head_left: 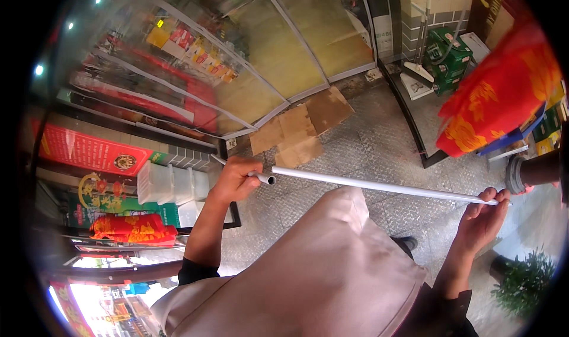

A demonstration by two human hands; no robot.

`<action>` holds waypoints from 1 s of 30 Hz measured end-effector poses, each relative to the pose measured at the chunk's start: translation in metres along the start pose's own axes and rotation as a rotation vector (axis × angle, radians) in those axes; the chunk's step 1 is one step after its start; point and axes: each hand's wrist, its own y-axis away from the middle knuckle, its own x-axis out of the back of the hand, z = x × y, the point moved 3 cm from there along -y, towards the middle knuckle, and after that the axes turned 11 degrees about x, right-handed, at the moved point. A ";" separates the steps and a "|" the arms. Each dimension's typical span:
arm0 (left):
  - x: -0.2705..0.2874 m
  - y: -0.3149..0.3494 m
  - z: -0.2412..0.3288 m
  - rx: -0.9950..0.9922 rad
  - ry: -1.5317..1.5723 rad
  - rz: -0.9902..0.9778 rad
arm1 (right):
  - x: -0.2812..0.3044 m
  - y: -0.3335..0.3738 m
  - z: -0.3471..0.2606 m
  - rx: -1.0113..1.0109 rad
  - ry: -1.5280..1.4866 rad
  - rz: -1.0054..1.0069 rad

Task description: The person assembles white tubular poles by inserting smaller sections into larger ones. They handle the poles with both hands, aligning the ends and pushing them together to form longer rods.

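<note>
One pale apron is filling the lower middle of the frame, closest to the camera, so carrying the work clear of its folds is probably wise. Beyond it, at the right of the frame, the right grip is pinching one end of a long white tube between thumb and fingers; the tube is slanting across the centre, its other end hanging unsupported. Being held at one tip only, it is likely inviting swing or dip, and a hold nearer its middle would probably be steadier. Left of centre, the left grip is clenching a grey tube, whose open mouth is facing right, just beside the white tube's free end (they are looking apart, though depth is hard to judge). A quiet wrist there should be helping with control. Farther off, in the upper middle, flattened cardboard is lying on the tiled floor, and glass panels are standing behind it, so turning slowly seems sensible with so long a piece.
</note>
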 end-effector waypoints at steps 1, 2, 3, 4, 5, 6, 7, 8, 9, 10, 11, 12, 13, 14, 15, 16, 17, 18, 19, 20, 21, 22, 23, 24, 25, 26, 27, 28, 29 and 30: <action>0.008 -0.002 -0.014 0.018 -0.003 -0.001 | -0.011 0.004 0.011 0.000 -0.005 -0.004; 0.016 -0.005 -0.027 0.032 -0.004 -0.003 | -0.022 0.007 0.022 0.004 -0.008 -0.008; 0.024 -0.008 -0.039 0.034 -0.007 -0.010 | -0.031 0.009 0.033 0.009 -0.011 -0.012; 0.031 -0.012 -0.050 0.037 -0.011 -0.017 | -0.039 0.011 0.042 0.015 0.010 -0.023; 0.038 -0.016 -0.059 0.040 -0.015 -0.021 | -0.047 0.012 0.049 0.021 0.029 -0.038; 0.045 -0.021 -0.066 0.035 -0.028 -0.013 | -0.053 0.013 0.056 0.026 0.048 -0.052; 0.051 -0.027 -0.073 0.030 -0.040 -0.004 | -0.058 0.013 0.063 0.053 0.064 -0.070; 0.055 -0.032 -0.080 0.030 -0.052 0.007 | -0.063 0.012 0.069 0.047 0.050 -0.037; 0.058 -0.037 -0.090 0.029 -0.063 -0.001 | -0.068 0.012 0.076 0.041 0.035 -0.003; 0.061 -0.042 -0.100 0.029 -0.074 -0.008 | -0.073 0.010 0.082 0.034 0.020 0.029; 0.065 -0.048 -0.110 0.031 -0.088 -0.019 | -0.076 0.007 0.090 0.037 0.047 0.027; 0.067 -0.054 -0.118 0.048 -0.097 -0.011 | -0.079 0.005 0.100 0.033 0.089 0.015; 0.068 -0.061 -0.126 0.065 -0.106 -0.003 | -0.082 0.001 0.110 0.030 0.129 0.001; 0.070 -0.065 -0.134 0.091 -0.118 0.005 | -0.084 -0.001 0.123 0.018 0.167 -0.013; 0.069 -0.072 -0.140 0.100 -0.117 0.016 | -0.084 -0.006 0.135 0.003 0.133 -0.077; 0.068 -0.082 -0.146 0.109 -0.117 0.028 | -0.084 -0.012 0.145 0.008 0.137 -0.076; 0.071 -0.090 -0.152 0.125 -0.122 0.032 | -0.083 -0.017 0.156 0.006 0.140 -0.067; 0.074 -0.095 -0.162 0.141 -0.134 0.021 | -0.082 -0.023 0.165 -0.004 0.151 -0.064; 0.078 -0.104 -0.173 0.157 -0.144 0.010 | -0.082 -0.031 0.176 -0.017 0.066 -0.098; 0.079 -0.111 -0.186 0.174 -0.150 -0.001 | -0.084 -0.038 0.187 -0.026 0.076 -0.075; 0.084 -0.123 -0.194 0.207 -0.124 -0.008 | -0.089 -0.049 0.200 -0.029 0.081 -0.052; 0.091 -0.135 -0.199 0.239 -0.096 -0.013 | -0.093 -0.060 0.214 -0.032 0.086 -0.029; 0.101 -0.146 -0.204 0.271 -0.079 -0.020 | -0.098 -0.071 0.230 -0.052 -0.004 -0.061; 0.109 -0.153 -0.211 0.286 -0.030 0.014 | -0.108 -0.084 0.246 -0.058 0.010 -0.086; 0.117 -0.159 -0.219 0.301 0.018 0.049 | -0.108 -0.095 0.262 -0.073 0.032 -0.067; 0.129 -0.166 -0.227 0.306 0.062 0.089 | -0.113 -0.107 0.277 -0.079 0.050 -0.049; 0.143 -0.172 -0.232 0.307 0.126 0.136 | -0.121 -0.117 0.291 -0.087 0.089 -0.115; 0.160 -0.176 -0.235 0.356 0.181 0.175 | -0.132 -0.128 0.306 -0.094 0.127 -0.181; 0.180 -0.177 -0.234 0.403 0.160 0.244 | -0.146 -0.136 0.319 -0.102 0.164 -0.253; 0.200 -0.182 -0.231 0.376 0.137 0.288 | -0.158 -0.143 0.334 -0.123 0.164 -0.297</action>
